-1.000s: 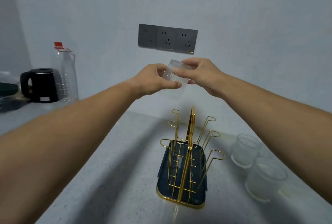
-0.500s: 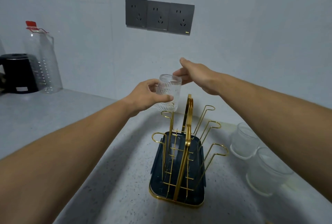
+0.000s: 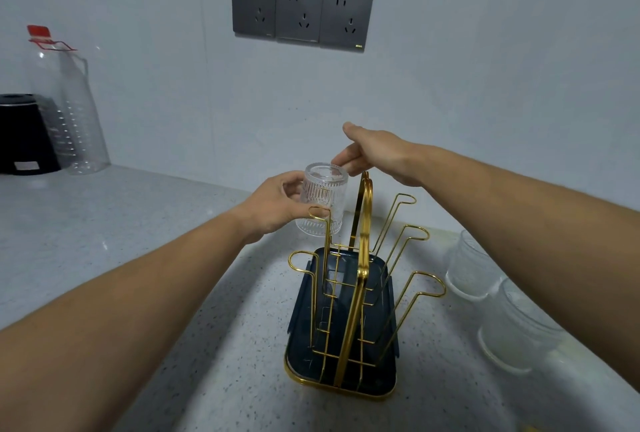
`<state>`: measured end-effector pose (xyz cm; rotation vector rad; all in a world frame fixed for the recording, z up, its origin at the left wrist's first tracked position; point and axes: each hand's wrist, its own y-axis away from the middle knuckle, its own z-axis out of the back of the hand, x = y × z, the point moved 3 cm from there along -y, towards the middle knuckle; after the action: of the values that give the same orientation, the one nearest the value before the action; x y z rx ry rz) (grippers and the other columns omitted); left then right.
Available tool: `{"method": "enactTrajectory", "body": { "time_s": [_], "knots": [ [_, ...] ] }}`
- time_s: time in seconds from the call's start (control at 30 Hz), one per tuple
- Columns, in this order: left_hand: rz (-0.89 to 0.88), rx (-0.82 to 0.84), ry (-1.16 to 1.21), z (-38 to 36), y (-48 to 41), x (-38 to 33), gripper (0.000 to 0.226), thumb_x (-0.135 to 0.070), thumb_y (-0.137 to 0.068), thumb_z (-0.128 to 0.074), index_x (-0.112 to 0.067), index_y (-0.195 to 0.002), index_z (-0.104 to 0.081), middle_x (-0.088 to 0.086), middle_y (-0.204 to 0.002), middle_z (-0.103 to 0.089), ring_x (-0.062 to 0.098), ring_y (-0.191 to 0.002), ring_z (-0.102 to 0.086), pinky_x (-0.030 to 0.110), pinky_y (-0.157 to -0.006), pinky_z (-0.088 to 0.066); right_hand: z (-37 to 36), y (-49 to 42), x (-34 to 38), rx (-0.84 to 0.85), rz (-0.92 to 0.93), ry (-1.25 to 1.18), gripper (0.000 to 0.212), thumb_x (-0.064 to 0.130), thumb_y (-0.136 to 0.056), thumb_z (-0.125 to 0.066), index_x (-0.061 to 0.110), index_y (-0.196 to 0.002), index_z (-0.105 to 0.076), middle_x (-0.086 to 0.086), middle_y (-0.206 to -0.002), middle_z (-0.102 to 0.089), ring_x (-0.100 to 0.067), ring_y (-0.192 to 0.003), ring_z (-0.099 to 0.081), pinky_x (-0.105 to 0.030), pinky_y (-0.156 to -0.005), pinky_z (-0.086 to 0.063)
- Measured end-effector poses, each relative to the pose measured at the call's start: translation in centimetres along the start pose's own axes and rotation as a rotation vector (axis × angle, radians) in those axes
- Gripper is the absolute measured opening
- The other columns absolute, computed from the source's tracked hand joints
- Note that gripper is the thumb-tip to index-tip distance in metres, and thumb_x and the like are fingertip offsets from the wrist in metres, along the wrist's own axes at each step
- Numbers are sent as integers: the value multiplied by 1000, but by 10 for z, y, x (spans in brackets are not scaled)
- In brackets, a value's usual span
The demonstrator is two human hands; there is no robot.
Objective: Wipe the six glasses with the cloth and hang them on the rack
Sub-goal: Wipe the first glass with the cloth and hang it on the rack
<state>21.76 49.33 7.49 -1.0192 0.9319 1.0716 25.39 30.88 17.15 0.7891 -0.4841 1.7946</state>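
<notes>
Grips glass [image 3: 323,196] in curled left hand [image 3: 277,204] behind rack peg [image 3: 318,207]. Touches its top with loose right hand [image 3: 374,154], left of frosted cups [image 3: 471,269].

dim, cool, even light; soft shadows, wide-angle stretch at edges, perhaps slight blur.

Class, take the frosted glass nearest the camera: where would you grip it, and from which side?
Grip the nearest glass round its straight side wall, coming from the near right: the rack flanks its left, and another glass stands close behind.
</notes>
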Motion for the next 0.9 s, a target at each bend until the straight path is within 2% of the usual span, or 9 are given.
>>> {"method": "enactTrajectory", "body": {
  "time_s": [0.1, 0.2, 0.33, 0.5, 0.63, 0.7, 0.8, 0.9],
  "knots": [
    [-4, 3, 4, -2, 2, 5, 57, -13, -73, -90, -17, -125, -67, 4, -118, -76, 16, -109, -72, 21, -93, -55, -4, 1, -2, 16, -8, 10, 74, 52, -109, -17, 9, -110, -77, -2, -97, -79, -23, -111, -65, -30, -94, -26],
    [1, 1, 6, -4, 3, 10, 56, -8, -76, -88, -15, -126, -66, 3, -117, -77, 15, -109, -72, 15, -86, -55, -7, 0, -4, 20, -8, 12, 74, 52, -109, -17, 10, -107, -78, 1, -88, -78, -18, -99, -65, -29, -92, -27],
    [15, -5, 13, -5, 3, 14, 57, -6, -76, -88, -15, -128, -65, 3, -117, -77, 15, -110, -72, 22, -96, -55, -8, 1, -5, 17, -8, 5, 74, 51, -109, -17, 9, -108, -77, 1, -86, -78, -14, -94, -64, -29, -93, -28],
    [49, -15, 23, -5, 4, 16, 60, -7, -76, -88, -16, -130, -63, 2, -118, -76, 14, -110, -72, 26, -99, -53, -11, 4, -3, 8, -13, 11, 72, 56, -108, -18, 10, -112, -73, 2, -91, -74, -14, -99, -62, -32, -102, -28],
    [75, -3, 0, -5, 7, 13, 60, -10, -76, -88, -19, -130, -63, 2, -118, -76, 14, -110, -71, 25, -96, -51, -10, 10, -4, -18, 6, 16, 73, 61, -106, -18, 11, -121, -69, -1, -111, -72, -18, -113, -59, -37, -113, -30],
    [91, -6, -11, -2, 10, 11, 63, -10, -76, -88, -20, -132, -60, 4, -118, -75, 15, -108, -72, 30, -99, -52, -5, 16, -3, -55, 21, 14, 73, 60, -106, -17, 12, -121, -69, -4, -120, -71, -20, -117, -60, -35, -109, -33],
    [108, -22, -41, 10, 19, 4, 71, -14, -74, -90, -22, -136, -57, 8, -123, -70, 18, -112, -70, 33, -102, -52, 5, 28, -3, -122, 44, 9, 71, 59, -107, -17, 13, -120, -69, -2, -121, -71, -20, -117, -61, -33, -100, -31],
    [97, -77, -78, 26, 33, -13, 68, -21, -75, -90, -26, -135, -59, 8, -127, -66, 18, -117, -66, 25, -95, -50, 18, 45, -3, -201, 79, -4, 67, 57, -107, -18, 16, -116, -71, 2, -118, -73, -17, -116, -63, -36, -102, -37]
  ]
}}
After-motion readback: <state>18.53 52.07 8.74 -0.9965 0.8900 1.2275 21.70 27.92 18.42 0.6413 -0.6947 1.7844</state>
